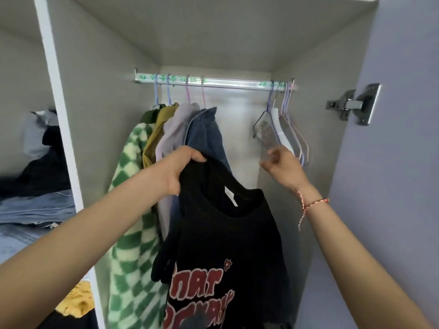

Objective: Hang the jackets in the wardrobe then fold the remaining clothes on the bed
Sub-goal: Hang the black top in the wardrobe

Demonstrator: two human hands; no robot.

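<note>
The step in hand is the hanging one. The left hand (183,167) holds a black sweatshirt (228,233) with red lettering up in front of the open wardrobe (107,91). Its grip is bunched tight on the fabric at one shoulder, just beside the neckline, and the rest of the garment hangs down loose below it.

Four garments already hang at the left end of the rail (232,82): a green checked fleece (128,186), a mustard jacket (154,136), a pale lilac one (171,134) and a denim jacket (206,136). The middle of the rail is bare.

At the far right end hangs a cluster of empty hangers (297,134). The right hand (283,166) reaches up to the nearest of them, a clear plastic hanger (264,132). Its fingers are loosely curled at the hanger's lower end. The hand is blurred, so whether its grip has closed on the plastic cannot be told.

The next move probably calls for lifting that hanger's hook off the rail without dragging its neighbours along. One arm of the hanger would then go through the neck opening while the left hand keeps the shoulder raised. The free stretch of rail beside the denim jacket looks the likely spot for it. The bed and the clothes to be folded are out of view.
</note>
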